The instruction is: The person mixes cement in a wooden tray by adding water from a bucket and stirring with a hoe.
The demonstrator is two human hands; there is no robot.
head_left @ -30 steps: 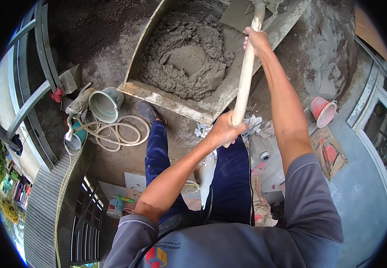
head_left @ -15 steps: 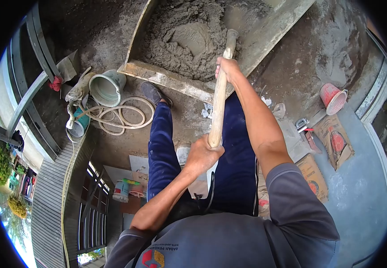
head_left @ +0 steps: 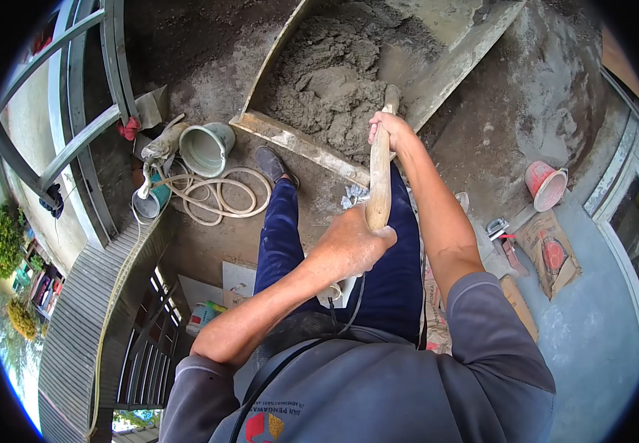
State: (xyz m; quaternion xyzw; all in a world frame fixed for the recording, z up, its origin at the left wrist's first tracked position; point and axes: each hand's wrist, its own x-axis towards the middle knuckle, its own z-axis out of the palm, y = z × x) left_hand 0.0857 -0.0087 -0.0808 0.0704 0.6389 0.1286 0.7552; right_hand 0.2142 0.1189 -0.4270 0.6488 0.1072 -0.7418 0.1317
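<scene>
My left hand (head_left: 353,247) is wrapped round the near end of a thick, pale wooden tool handle (head_left: 380,177). Farther along the same handle, my right hand (head_left: 391,129) grips it near the far end, over the rim of a mixing trough (head_left: 297,142). Grey wet mortar (head_left: 334,81) lies heaped and lumpy inside the trough. The handle's far end reaches into the mortar; the tool's head is hidden, so its kind does not show.
Left of the trough are a grey bucket (head_left: 206,149), a coiled hose (head_left: 220,196) and a teal bucket (head_left: 152,199). To the right lie a red bucket (head_left: 545,184), a trowel (head_left: 498,227) and a paper cement bag (head_left: 552,255). Metal framing (head_left: 83,140) stands at left.
The handle's near end and my left hand have risen closer to the camera. The smooth hollow in the mortar is now lumpier. The whole view has shifted, with the trough farther right.
</scene>
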